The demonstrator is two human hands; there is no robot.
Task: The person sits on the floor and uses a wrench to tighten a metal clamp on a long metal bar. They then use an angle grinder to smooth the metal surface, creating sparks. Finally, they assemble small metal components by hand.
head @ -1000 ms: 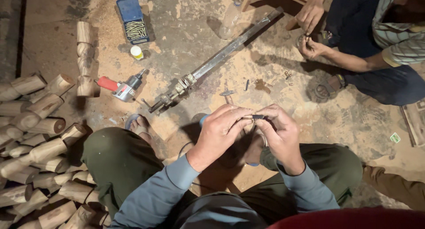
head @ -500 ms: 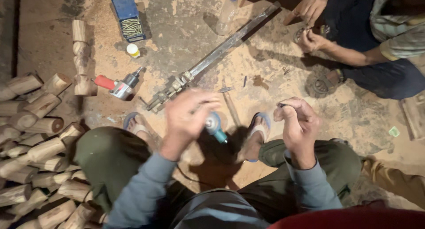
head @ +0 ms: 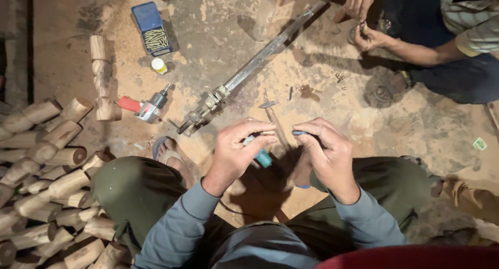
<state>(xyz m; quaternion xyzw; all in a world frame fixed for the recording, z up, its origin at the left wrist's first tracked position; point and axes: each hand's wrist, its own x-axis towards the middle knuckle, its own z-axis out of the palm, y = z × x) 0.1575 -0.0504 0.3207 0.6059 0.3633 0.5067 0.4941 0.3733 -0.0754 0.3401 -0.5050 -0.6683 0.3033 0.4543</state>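
Teal-handled tool (head: 262, 155) gripped in left hand (head: 236, 149), axis slanting down-right; right hand (head: 325, 152), just beside it, pinches small dark bit (head: 299, 133) w/ fingertips, pointing left

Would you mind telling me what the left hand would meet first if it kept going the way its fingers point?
Probably the right hand: the left hand points its fingers across a short gap toward it, though depth is uncertain.

I see a teal-handled tool (head: 262, 155) gripped in my left hand (head: 236, 152), handle end pointing down-right. Small dark bit (head: 299, 133) pinched in right hand (head: 325, 152) fingertips, approx. level, just beside the tool.
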